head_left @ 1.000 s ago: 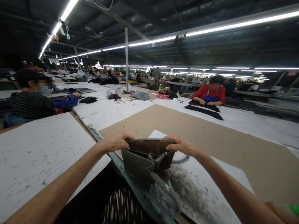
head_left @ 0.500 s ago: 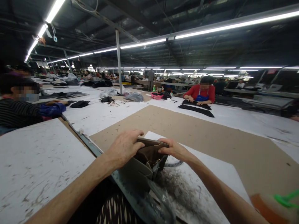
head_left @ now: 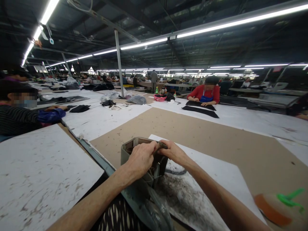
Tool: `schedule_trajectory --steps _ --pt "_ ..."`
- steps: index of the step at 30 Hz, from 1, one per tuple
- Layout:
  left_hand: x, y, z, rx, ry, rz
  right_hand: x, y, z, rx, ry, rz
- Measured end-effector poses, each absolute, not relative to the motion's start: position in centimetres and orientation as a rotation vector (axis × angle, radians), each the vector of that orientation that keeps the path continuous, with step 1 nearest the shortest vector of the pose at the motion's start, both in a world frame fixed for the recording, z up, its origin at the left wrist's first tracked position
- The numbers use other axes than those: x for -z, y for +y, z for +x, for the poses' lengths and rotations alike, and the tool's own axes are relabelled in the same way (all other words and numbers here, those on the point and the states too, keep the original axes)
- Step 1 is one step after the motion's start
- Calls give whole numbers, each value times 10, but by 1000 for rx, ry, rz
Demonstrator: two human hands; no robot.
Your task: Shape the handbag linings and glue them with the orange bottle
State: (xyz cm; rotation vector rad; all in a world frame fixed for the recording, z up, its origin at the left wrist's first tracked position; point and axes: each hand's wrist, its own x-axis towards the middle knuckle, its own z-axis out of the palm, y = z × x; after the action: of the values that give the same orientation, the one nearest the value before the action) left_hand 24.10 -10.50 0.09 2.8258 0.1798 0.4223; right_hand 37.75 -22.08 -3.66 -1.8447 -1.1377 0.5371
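Note:
A grey-brown, box-shaped bag with a brown inside stands at the near table edge, its open top facing up. My left hand reaches across the opening, its thumb and fingers closed on the bag's upper rim at the right. Right beside it, my right hand pinches the same stretch of rim, the two hands' fingertips almost touching. A small shiny metal piece and thin threads show on the bag below my fingers. The bag's lower front is partly hidden behind my left forearm.
A bottle of orange-brown liquid with a green spout lies near right. Beneath the bag is a stained white sheet on brown board. A co-worker in red handles black pieces opposite; another person sits left.
My left hand has moved right along the rim, toward my right hand. The bag's far left rim and corner now show. The whole view has shifted slightly.

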Motion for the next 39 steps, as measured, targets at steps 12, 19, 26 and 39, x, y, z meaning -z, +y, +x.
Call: schedule_trajectory --steps 12,19,26,39 --pt "-4 -100 242 -209 128 2772 40 -223 375 -562 -1114 -1818" --pt "-10 -92 251 22 139 2752 37 -228 375 -644 -1182 -1692" --pt "-34 -100 255 -7 627 2998 25 -234 370 -581 -1205 -1771" --pt "-17 -80 219 -515 414 3039 22 -234 371 -613 -1191 -1790"
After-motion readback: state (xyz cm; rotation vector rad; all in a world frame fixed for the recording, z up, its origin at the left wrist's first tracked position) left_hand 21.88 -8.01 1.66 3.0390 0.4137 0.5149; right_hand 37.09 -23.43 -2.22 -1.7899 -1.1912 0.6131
